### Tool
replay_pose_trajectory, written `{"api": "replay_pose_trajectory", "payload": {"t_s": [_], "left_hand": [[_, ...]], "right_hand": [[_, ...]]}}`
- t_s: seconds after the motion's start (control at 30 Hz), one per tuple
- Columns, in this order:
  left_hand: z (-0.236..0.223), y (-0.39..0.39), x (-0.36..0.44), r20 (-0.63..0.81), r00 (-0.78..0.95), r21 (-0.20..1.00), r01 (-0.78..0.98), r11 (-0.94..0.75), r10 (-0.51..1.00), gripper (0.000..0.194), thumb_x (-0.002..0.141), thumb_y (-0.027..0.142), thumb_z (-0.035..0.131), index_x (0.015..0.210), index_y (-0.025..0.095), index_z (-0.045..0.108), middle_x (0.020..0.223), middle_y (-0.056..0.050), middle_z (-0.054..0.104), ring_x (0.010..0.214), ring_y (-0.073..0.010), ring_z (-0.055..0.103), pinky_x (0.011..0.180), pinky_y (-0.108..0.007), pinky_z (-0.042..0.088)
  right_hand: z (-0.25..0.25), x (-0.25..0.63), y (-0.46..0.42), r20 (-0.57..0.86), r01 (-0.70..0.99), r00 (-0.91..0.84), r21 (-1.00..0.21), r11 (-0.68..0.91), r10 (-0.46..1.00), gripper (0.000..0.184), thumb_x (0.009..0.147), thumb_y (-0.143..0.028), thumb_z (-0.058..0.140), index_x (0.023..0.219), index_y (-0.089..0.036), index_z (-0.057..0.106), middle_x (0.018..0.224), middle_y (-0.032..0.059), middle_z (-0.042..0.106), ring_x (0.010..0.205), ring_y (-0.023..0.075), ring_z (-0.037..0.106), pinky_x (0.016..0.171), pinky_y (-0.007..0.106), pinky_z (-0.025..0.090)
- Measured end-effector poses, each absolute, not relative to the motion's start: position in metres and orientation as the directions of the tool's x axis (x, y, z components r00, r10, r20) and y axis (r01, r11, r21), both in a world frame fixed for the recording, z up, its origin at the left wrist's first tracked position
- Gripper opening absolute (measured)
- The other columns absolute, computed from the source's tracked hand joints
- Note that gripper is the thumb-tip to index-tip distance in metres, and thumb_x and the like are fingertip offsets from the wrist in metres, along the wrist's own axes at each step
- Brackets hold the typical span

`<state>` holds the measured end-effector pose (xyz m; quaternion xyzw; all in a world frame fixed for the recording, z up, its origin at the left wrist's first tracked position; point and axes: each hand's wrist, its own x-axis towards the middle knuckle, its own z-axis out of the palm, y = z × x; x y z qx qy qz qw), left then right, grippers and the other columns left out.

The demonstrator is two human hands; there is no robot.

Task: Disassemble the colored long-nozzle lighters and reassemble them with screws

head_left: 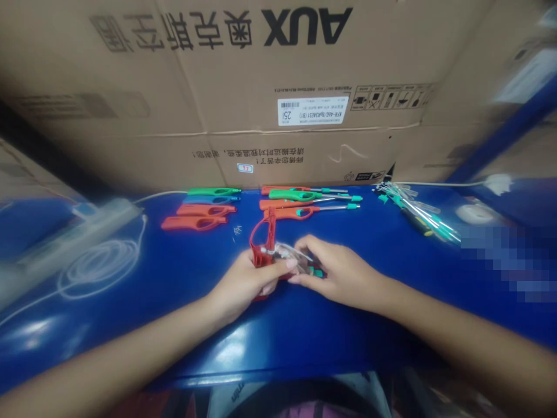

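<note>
In front of me, over the blue table, my left hand (pixel 250 281) is closed around a red lighter casing (pixel 263 232), whose looped trigger end points up and away. My right hand (pixel 337 264) pinches a small clear-and-green lighter insert (pixel 311 268) against the casing's right side. The thumb of my left hand presses on this insert too, and fingers hide part of it. Beyond the hands lie several long-nosed lighters (pixel 300 212), orange and green, with metal tubes and green tips. Left of those, several handle casings without tubes (pixel 198 222) lie in a stack.
At right, a bundle of metal tubes with green parts (pixel 424 215) lies on the blue table (pixel 195 348). A coiled white cable (pixel 102 267) and a power strip (pixel 65 241) are at left. A large cardboard box (pixel 243 81) stands along the back.
</note>
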<state>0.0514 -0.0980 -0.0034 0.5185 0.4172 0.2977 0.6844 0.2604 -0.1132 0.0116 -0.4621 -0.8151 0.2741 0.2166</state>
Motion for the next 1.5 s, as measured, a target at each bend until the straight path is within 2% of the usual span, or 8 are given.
{"api": "replay_pose_trajectory", "payload": {"t_s": [0.17,0.37,0.8,0.9,1.0,1.13,1.27,1.5], "left_hand": [[-0.002,-0.093,0.047,-0.139,0.467,0.97,0.243,0.024,0.874,0.032,0.077,0.042,0.08,0.093,0.015,0.072,0.059,0.004,0.058,0.048,-0.0079,0.043,0.048,-0.022,0.033],[-0.012,-0.087,0.04,0.098,0.518,0.813,0.451,-0.369,0.85,0.039,0.075,0.032,0.081,0.11,0.02,0.07,0.094,-0.002,0.074,0.081,-0.02,0.067,0.076,-0.031,0.052],[-0.005,-0.079,0.029,0.041,0.551,0.698,0.581,-0.418,0.834,0.049,0.077,0.024,0.077,0.124,0.025,0.06,0.105,-0.002,0.075,0.089,-0.0215,0.071,0.081,-0.033,0.053],[-0.002,-0.079,0.026,0.053,0.591,0.632,0.604,-0.485,0.805,0.047,0.08,0.027,0.075,0.125,0.024,0.06,0.107,-0.003,0.074,0.089,-0.0226,0.07,0.079,-0.034,0.054],[-0.003,-0.081,0.024,0.088,0.637,0.583,0.591,-0.558,0.766,0.042,0.084,0.03,0.072,0.125,0.024,0.061,0.112,-0.005,0.073,0.095,-0.0241,0.07,0.08,-0.034,0.054],[-0.008,-0.082,0.022,0.141,0.679,0.533,0.561,-0.633,0.721,0.039,0.088,0.031,0.069,0.125,0.024,0.061,0.121,-0.007,0.07,0.105,-0.0258,0.069,0.089,-0.036,0.054],[-0.01,-0.084,0.02,0.167,0.698,0.5,0.549,-0.67,0.696,0.042,0.09,0.031,0.067,0.13,0.022,0.059,0.127,-0.008,0.068,0.113,-0.0255,0.066,0.099,-0.039,0.052],[-0.002,-0.082,0.016,0.149,0.739,0.43,0.549,-0.716,0.657,0.042,0.09,0.03,0.067,0.131,0.023,0.06,0.114,-0.008,0.068,0.103,-0.0244,0.063,0.09,-0.04,0.054]], "right_hand": [[0.013,0.27,-0.107,0.127,0.623,-0.495,-0.637,0.453,0.86,0.011,0.095,-0.019,0.048,0.088,-0.022,0.056,0.08,0.0003,0.064,0.066,0.0136,0.055,0.062,0.025,0.036],[0.019,0.278,-0.106,-0.093,0.788,-0.495,-0.468,0.4,0.864,0.01,0.091,-0.031,0.059,0.089,-0.023,0.054,0.078,0.0012,0.065,0.066,0.0166,0.055,0.058,0.027,0.029],[0.036,0.321,-0.08,0.183,0.631,-0.513,-0.582,0.513,0.839,0.016,0.094,-0.035,0.054,0.093,-0.02,0.058,0.08,0.0013,0.063,0.066,0.0143,0.052,0.062,0.025,0.038],[0.034,0.352,-0.059,0.21,0.831,-0.284,-0.433,0.35,0.935,0.022,0.093,-0.041,0.052,0.095,-0.02,0.059,0.083,0.0046,0.065,0.071,0.0184,0.056,0.065,0.028,0.04],[0.026,0.39,-0.038,0.143,0.971,0.098,-0.232,-0.063,0.985,0.022,0.09,-0.04,0.057,0.096,-0.02,0.063,0.089,0.0095,0.069,0.078,0.0232,0.061,0.068,0.03,0.04],[0.016,0.436,-0.021,0.164,0.923,0.357,-0.212,-0.32,0.92,0.024,0.088,-0.035,0.059,0.095,-0.013,0.068,0.091,0.0194,0.071,0.086,0.0302,0.065,0.072,0.035,0.043],[0.007,0.458,-0.014,0.207,0.864,0.493,-0.232,-0.447,0.845,0.03,0.088,-0.035,0.059,0.1,-0.01,0.07,0.093,0.0208,0.07,0.092,0.0321,0.066,0.078,0.038,0.047],[-0.006,0.463,-0.011,0.29,0.847,0.526,-0.268,-0.46,0.799,0.042,0.083,-0.021,0.062,0.122,-0.007,0.062,0.12,0.0227,0.058,0.105,0.0304,0.063,0.094,0.04,0.048]]}}
